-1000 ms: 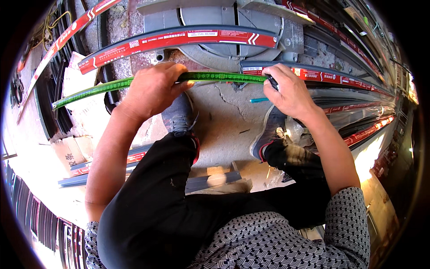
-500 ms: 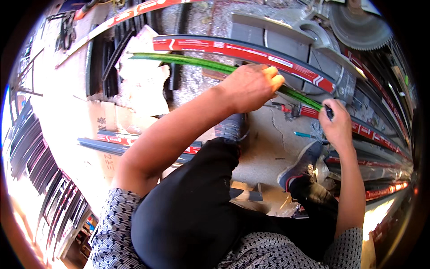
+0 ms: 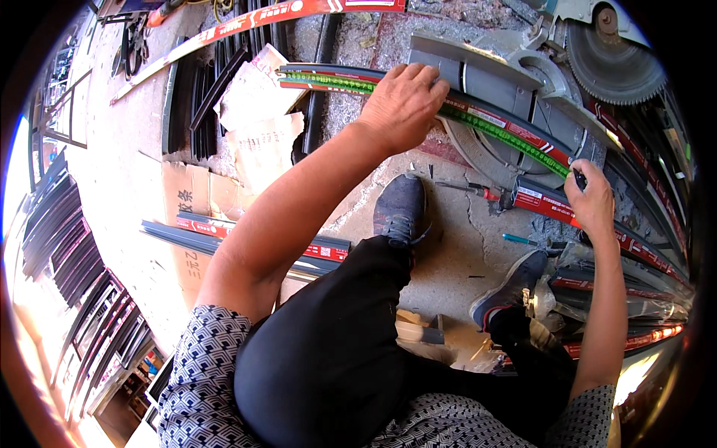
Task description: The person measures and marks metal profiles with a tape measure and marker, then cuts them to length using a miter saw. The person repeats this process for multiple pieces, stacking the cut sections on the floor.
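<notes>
A green tape measure blade (image 3: 508,140) with dark markings lies stretched along a dark grey profile strip (image 3: 489,103) that bears a red label band. Over the middle of both curls my left hand (image 3: 403,104), its fingers gripping the far edge and pressing the blade to the strip. At the strip's right end, my right hand (image 3: 595,198) is closed round the dark end of the tape measure, mostly hidden by the fingers. The blade's far left end lies near the strip's left end.
A cutting saw's toothed round blade (image 3: 614,60) stands at the far right, beside its grey metal base (image 3: 493,78). Several dark strips (image 3: 205,104) and torn cardboard (image 3: 261,142) lie at left. A screwdriver-like red tool (image 3: 478,192) and a teal pen (image 3: 519,240) are on the floor.
The green blade has moved away from me onto the red-labelled strip and now lies along it. My left hand has come up onto the strip; my right hand has shifted right and slightly nearer.
</notes>
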Motion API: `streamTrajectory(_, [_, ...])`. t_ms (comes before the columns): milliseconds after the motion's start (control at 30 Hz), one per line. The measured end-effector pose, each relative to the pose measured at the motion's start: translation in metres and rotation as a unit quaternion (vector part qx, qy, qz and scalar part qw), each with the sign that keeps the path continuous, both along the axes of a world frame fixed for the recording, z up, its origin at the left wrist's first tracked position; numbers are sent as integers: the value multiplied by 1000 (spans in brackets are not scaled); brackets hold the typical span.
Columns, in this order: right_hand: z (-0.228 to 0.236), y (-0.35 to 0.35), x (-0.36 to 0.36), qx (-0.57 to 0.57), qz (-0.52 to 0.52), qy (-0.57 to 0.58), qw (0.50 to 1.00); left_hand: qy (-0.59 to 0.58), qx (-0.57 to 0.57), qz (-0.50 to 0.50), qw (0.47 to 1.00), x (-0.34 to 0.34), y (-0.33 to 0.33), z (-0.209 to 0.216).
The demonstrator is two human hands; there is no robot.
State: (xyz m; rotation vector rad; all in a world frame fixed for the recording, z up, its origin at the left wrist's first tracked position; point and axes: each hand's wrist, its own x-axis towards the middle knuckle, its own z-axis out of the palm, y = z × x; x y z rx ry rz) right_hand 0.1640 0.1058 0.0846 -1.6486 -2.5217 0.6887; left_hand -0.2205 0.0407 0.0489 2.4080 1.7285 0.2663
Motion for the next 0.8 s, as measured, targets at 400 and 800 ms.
streamTrajectory(400, [-13, 13, 6, -4, 13, 7, 1000, 22, -3, -5, 1000, -13, 1, -20])
streamTrajectory(800, [-15, 19, 10, -52, -20, -55, 997, 13, -10, -22, 1000, -8, 4, -15])
